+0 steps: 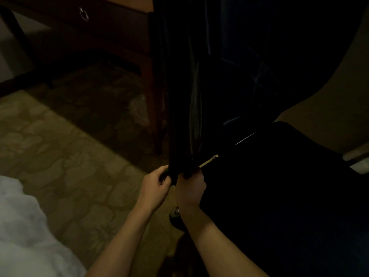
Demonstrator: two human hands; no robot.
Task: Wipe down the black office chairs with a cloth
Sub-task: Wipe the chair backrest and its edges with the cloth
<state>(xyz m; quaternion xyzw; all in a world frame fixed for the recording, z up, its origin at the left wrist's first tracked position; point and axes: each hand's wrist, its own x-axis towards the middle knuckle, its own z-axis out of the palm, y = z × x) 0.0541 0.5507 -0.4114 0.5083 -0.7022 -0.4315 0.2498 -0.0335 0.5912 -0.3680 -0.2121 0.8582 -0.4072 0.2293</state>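
We see the chair back (219,66) rising at centre, the worktop (111,27) behind it to the left, carpet (60,156) below, bedding (24,236) at lower left, both hands (175,184) at the chair's lower edge.

1. A dark wooden table (111,37) stands at the upper left — its front is a drawer face, and its legs run down to the floor.
2. A metal ring pull (84,14) hangs on that drawer face, catching a little light.
3. A patterned carpet (60,152) in dull tan and olive covers the floor, its blotchy shapes darker in the shadow under the table.
4. White bedding (26,232) fills the lower left corner — soft, rumpled and blurred.
5. A pale wall surface (327,104) shows at the right edge, with a light strip low beside it that is too dim to identify.
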